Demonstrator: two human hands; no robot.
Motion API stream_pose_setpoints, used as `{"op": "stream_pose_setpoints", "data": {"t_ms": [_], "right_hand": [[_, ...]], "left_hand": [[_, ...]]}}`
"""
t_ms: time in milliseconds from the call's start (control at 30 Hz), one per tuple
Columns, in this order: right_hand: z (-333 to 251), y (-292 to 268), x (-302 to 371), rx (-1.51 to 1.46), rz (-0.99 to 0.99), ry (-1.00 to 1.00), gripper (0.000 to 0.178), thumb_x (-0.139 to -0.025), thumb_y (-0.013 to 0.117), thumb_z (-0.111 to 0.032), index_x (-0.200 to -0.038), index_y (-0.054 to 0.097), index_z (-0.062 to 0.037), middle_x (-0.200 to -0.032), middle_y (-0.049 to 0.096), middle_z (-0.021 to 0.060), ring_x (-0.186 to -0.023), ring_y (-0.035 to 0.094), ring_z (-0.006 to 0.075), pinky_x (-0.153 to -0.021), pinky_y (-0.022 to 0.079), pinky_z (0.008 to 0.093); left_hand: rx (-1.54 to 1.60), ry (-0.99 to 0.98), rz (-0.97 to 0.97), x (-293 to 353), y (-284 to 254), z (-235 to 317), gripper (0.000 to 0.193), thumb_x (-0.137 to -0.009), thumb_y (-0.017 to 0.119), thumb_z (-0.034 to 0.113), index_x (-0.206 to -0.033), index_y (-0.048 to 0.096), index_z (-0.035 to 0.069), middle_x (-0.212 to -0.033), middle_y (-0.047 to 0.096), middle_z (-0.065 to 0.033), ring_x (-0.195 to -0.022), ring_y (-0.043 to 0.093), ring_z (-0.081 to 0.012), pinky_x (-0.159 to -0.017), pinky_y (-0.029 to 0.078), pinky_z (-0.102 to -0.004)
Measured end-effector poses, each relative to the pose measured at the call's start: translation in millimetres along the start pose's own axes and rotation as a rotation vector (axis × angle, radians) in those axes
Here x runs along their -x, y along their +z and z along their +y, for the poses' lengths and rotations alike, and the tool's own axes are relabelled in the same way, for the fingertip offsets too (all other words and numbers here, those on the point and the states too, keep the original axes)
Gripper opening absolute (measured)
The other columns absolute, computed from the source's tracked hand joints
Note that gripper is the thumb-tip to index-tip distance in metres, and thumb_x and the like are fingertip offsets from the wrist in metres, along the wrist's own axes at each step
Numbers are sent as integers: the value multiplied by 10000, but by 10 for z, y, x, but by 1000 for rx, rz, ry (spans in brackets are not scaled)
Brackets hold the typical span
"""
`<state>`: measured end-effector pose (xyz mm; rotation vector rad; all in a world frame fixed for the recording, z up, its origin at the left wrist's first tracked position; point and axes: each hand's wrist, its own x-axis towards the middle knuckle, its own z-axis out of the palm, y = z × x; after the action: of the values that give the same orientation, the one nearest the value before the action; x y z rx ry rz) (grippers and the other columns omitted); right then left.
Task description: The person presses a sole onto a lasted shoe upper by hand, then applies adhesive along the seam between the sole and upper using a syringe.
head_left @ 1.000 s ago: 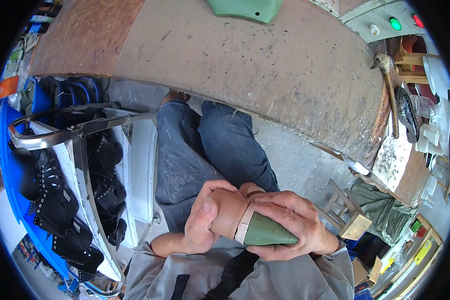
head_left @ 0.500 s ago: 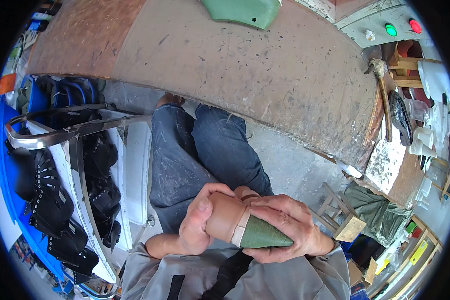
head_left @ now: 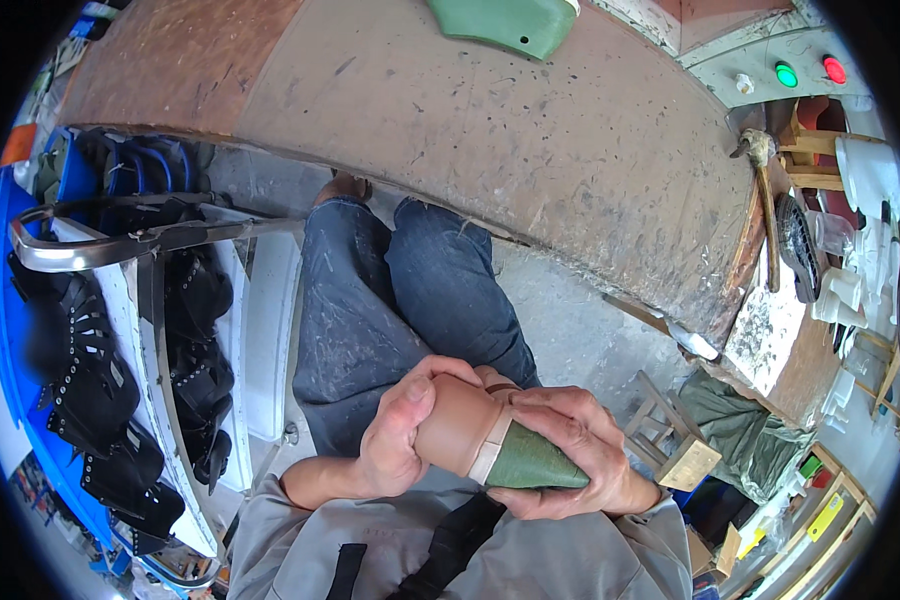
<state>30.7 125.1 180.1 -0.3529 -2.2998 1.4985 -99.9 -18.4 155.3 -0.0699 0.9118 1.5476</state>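
Observation:
Above my lap I hold a green shoe last [head_left: 535, 462] with a brown leather shoe upper [head_left: 452, 428] around it. A pale strip [head_left: 485, 450] runs along the upper's edge, where the bare green pointed end begins. My left hand [head_left: 395, 430] is closed round the brown end, its thumb against the leather. The fingers of my right hand [head_left: 582, 440] wrap over the green part and the far edge of the upper. A brown strap [head_left: 500, 388] shows on the far side, partly hidden by my hands.
The worn workbench [head_left: 490, 150] lies ahead, with a green plastic piece [head_left: 515, 28] at its far edge. On the right are a hammer [head_left: 765, 190], a black brush-like thing [head_left: 797, 245] and a wooden stool [head_left: 675, 445]. A rack [head_left: 120, 245] of black shoe uppers stands left.
Both hands and the last have shifted only slightly, with the grip about the same. The whole view has moved a little.

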Motion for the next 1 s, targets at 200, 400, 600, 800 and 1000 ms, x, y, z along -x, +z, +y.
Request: {"op": "stream_pose_setpoints", "data": {"t_ms": [200,400,600,800,1000], "right_hand": [[-38,17,9,32,-3,-12,582,-553,833,-191,-1042,612,35,-991,606,155,-788,661,273,-673,561,330],[-55,-89,37,7,-24,26,629,-571,843,-178,-1100,592,53,-1024,598,175,-898,640,287,-748,543,336],[-21,-262,154,-87,-293,89,776,-561,877,-269,-1174,548,75,-1146,583,203,-999,615,329,-839,510,378],[-8,-234,254,24,-192,-114,712,-561,868,-249,-1113,567,84,-1062,604,210,-917,642,332,-777,536,380],[-41,-120,339,-1,-91,-147,633,-560,845,-213,-1056,586,83,-998,606,195,-829,651,327,-698,552,374]], "left_hand": [[-66,54,96,67,86,-54,611,-915,369,536,-1137,432,-29,-1083,533,-181,-991,565,-234,-882,450,-353],[-285,385,4,79,156,-213,670,-918,370,559,-1233,337,-31,-1108,494,-173,-1024,536,-248,-881,431,-365],[-1058,722,-430,-11,-327,-49,790,-780,665,474,-1270,307,-34,-1147,448,-219,-1022,507,-330,-841,445,-422],[-1148,888,-558,-33,-279,-98,809,-686,768,397,-1236,360,-34,-1098,501,-216,-883,584,-337,-698,502,-408],[-990,1055,-357,28,-207,-418,740,-680,733,343,-1209,383,-39,-1058,506,-213,-883,578,-300,-720,484,-394]]}}
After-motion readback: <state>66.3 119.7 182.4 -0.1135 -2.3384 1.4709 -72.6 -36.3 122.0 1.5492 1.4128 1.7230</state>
